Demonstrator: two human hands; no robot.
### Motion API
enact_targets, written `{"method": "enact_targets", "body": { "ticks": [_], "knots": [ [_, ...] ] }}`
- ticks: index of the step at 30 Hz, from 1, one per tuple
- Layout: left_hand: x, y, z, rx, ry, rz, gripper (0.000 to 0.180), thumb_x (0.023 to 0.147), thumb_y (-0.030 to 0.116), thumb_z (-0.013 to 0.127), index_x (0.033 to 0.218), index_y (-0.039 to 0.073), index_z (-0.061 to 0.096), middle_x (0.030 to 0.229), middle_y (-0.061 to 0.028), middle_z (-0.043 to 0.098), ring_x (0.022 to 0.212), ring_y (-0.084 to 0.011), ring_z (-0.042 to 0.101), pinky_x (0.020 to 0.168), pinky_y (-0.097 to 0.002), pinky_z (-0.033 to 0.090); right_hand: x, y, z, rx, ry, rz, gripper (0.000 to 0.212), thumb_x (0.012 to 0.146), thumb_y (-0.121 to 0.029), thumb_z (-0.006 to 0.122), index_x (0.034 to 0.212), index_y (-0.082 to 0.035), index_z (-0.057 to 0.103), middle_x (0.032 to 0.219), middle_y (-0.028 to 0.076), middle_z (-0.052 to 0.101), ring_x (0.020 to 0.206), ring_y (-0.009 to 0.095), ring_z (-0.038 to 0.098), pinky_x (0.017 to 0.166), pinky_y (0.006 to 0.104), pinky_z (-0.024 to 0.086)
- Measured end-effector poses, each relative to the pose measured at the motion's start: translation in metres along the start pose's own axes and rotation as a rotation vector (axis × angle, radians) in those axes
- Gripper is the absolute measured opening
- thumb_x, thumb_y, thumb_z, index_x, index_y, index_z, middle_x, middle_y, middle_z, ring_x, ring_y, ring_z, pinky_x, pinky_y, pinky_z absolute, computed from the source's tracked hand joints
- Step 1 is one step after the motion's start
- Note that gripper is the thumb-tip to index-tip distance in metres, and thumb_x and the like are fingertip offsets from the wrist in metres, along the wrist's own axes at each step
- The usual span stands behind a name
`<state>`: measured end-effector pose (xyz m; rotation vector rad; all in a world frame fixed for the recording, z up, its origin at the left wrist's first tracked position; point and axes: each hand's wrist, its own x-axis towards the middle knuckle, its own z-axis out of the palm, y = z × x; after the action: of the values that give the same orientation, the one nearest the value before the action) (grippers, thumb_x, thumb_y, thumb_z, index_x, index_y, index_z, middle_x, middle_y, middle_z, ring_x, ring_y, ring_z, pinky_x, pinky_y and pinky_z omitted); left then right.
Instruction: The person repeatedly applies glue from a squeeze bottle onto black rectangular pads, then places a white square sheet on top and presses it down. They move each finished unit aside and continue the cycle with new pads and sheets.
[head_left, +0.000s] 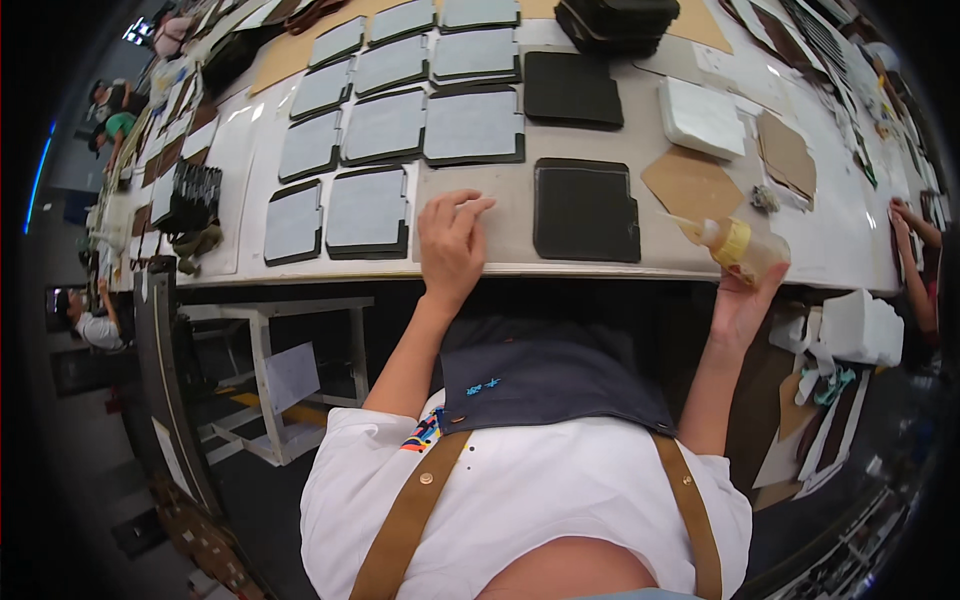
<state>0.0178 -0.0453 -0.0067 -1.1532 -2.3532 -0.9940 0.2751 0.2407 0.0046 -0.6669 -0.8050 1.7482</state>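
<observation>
My right hand is closed round a squeeze bottle with a yellow band, tilted so its narrow nozzle points left. Left of the bottle, a flat black panel with a notched right edge lies near the table's front edge. My left hand hovers over or rests on the table edge, fingers loosely bent and partly apart, with nothing visible in it. Beside it, to the left, lies a black panel topped by a pale grey sheet. Several similar sheet-covered panels lie in rows beyond.
Another bare black panel lies farther back, below a black stack. On the right are a white stack, brown board pieces and a small grey lump. Other people work at both sides.
</observation>
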Motion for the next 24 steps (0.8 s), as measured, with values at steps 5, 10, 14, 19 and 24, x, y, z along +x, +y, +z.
{"method": "enact_targets", "body": {
  "ticks": [5, 10, 14, 19, 24],
  "knots": [
    [0.002, 0.002, 0.001, 0.015, 0.021, 0.037, 0.027, 0.086, -0.002, 0.063, 0.107, 0.011, 0.073, 0.113, -0.0054, 0.067, 0.110, -0.0279, 0.060, 0.096, -0.0412, 0.043, -0.034, -0.002, 0.004, -0.217, -0.081, -0.149, 0.064, 0.096, -0.050, 0.069, 0.138, -0.005, 0.053, 0.133, 0.008, 0.062, 0.118, 0.021, 0.062, 0.094, 0.0375, 0.054],
    [-0.001, 0.001, 0.001, 0.026, 0.052, 0.059, 0.025, 0.088, -0.002, 0.062, 0.107, 0.011, 0.074, 0.111, -0.0062, 0.069, 0.107, -0.0269, 0.061, 0.095, -0.0399, 0.044, -0.050, 0.002, 0.009, -0.346, -0.146, -0.293, 0.066, 0.098, -0.050, 0.065, 0.139, -0.001, 0.048, 0.135, 0.017, 0.060, 0.126, 0.029, 0.060, 0.097, 0.0404, 0.054],
    [-0.001, 0.000, -0.001, 0.030, 0.057, 0.062, 0.026, 0.088, -0.001, 0.062, 0.107, 0.012, 0.074, 0.111, -0.0063, 0.068, 0.107, -0.0269, 0.062, 0.096, -0.0400, 0.044, -0.038, 0.000, 0.015, -0.340, -0.175, -0.285, 0.075, 0.091, -0.046, 0.077, 0.139, 0.000, 0.043, 0.132, 0.017, 0.059, 0.122, 0.025, 0.061, 0.103, 0.0379, 0.051],
    [-0.002, 0.000, 0.001, 0.036, 0.072, 0.055, 0.025, 0.088, -0.001, 0.062, 0.107, 0.012, 0.074, 0.112, -0.0057, 0.068, 0.108, -0.0272, 0.061, 0.096, -0.0402, 0.043, -0.017, 0.001, 0.009, -0.401, -0.258, -0.269, 0.074, 0.092, -0.043, 0.077, 0.141, 0.001, 0.042, 0.128, 0.014, 0.060, 0.119, 0.020, 0.060, 0.102, 0.0349, 0.051],
    [-0.002, 0.000, 0.001, 0.043, 0.074, 0.051, 0.025, 0.088, 0.000, 0.063, 0.106, 0.012, 0.075, 0.112, -0.0054, 0.068, 0.108, -0.0271, 0.061, 0.096, -0.0405, 0.043, -0.012, 0.001, 0.013, -0.387, -0.328, -0.254, 0.074, 0.092, -0.042, 0.078, 0.140, 0.001, 0.043, 0.127, 0.013, 0.061, 0.118, 0.020, 0.061, 0.102, 0.0345, 0.050]
  ]
}}
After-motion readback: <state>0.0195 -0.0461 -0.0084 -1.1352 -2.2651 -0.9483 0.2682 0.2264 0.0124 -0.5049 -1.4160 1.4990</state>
